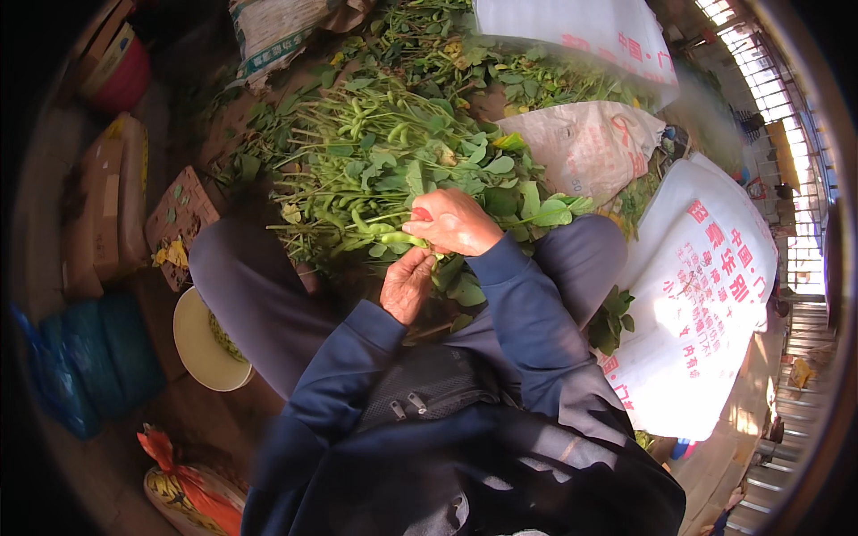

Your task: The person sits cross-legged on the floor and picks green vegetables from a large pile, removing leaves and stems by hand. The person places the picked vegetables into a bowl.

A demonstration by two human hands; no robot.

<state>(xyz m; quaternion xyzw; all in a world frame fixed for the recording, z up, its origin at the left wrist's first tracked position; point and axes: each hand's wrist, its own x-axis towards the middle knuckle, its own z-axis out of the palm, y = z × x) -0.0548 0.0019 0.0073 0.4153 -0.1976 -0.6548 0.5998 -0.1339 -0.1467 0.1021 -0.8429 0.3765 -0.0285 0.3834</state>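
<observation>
A leafy green soybean stalk point(371, 228) with plump pods crosses in front of me, above the gap between my bent knees. My right hand point(459, 222) is closed around this stalk; something small and red shows between its fingers. Just below, my left hand point(406, 287) pinches a small green part of the plant between thumb and fingers; whether pod or stem is hard to tell. One pod point(402, 239) lies by the fingertips of both hands. Beyond them spreads a thick heap of cut soybean plants point(382, 147), stems mostly toward the left and leaves toward the right.
A white bucket point(201, 355) holding green pods stands beside my left knee. White woven sacks with red print point(697, 288) lie at right, near a beige sack point(590, 144). Left are a cardboard box point(100, 221), a blue plastic bag point(100, 362) and an orange-tied bag point(194, 492).
</observation>
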